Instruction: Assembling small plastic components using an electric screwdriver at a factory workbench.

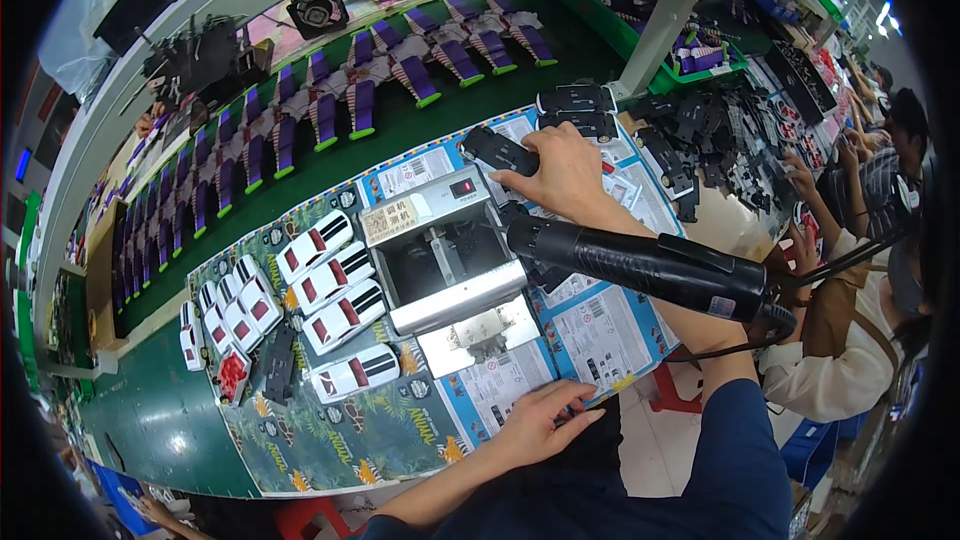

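My right hand (565, 175) reaches past the metal fixture and grips a black toy car chassis (498, 151) between thumb and fingers. Two more black chassis (576, 100) with wheels lie just beyond it. A black electric screwdriver (640, 265) crosses above my right forearm, its tip near the fixture (452, 258), a silver box with a dark recess. At the table's front edge rests my left hand (545, 425), fingers loosely bent, thumb apart, nothing seen in it. White toy cars (340, 320) with black stripes stand in rows left of the fixture.
A heap of black chassis parts (705, 130) lies at the right. Purple-and-white toy pieces (320, 120) line the green belt behind. A metal post (672, 20) rises beside a green bin (600, 15). Co-workers (840, 350) sit at the right. The screwdriver's cable (780, 325) hangs there.
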`<action>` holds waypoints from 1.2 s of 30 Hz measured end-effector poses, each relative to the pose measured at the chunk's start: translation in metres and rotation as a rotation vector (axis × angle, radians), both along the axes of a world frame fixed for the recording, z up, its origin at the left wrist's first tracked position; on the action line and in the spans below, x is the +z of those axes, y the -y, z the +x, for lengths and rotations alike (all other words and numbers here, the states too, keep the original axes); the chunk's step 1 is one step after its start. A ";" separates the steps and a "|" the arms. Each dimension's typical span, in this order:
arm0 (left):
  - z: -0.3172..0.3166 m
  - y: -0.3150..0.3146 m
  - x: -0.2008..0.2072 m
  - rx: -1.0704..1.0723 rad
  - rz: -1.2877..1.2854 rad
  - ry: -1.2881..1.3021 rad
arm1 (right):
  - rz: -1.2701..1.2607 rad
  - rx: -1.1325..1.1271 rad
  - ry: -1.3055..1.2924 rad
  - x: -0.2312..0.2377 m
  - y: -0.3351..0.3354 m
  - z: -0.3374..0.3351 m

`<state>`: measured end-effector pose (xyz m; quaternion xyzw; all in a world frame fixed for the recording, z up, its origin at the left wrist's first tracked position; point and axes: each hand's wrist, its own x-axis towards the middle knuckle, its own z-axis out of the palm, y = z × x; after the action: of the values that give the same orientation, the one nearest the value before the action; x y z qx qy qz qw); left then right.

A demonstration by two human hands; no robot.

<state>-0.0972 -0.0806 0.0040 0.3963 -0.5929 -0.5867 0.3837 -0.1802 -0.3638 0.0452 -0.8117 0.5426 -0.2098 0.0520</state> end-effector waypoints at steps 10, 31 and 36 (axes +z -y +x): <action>0.000 0.000 -0.005 -0.036 -0.002 0.002 | -0.014 0.028 -0.025 0.011 -0.005 -0.012; -0.003 -0.001 -0.005 -0.024 0.027 0.005 | 0.080 0.002 0.586 0.018 0.006 -0.023; -0.002 0.000 -0.004 -0.013 0.014 0.000 | 0.087 -0.049 0.525 0.015 0.008 -0.049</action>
<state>-0.0994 -0.0802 0.0005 0.3951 -0.5914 -0.5932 0.3771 -0.2292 -0.3719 0.0603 -0.7132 0.5385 -0.3908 0.2205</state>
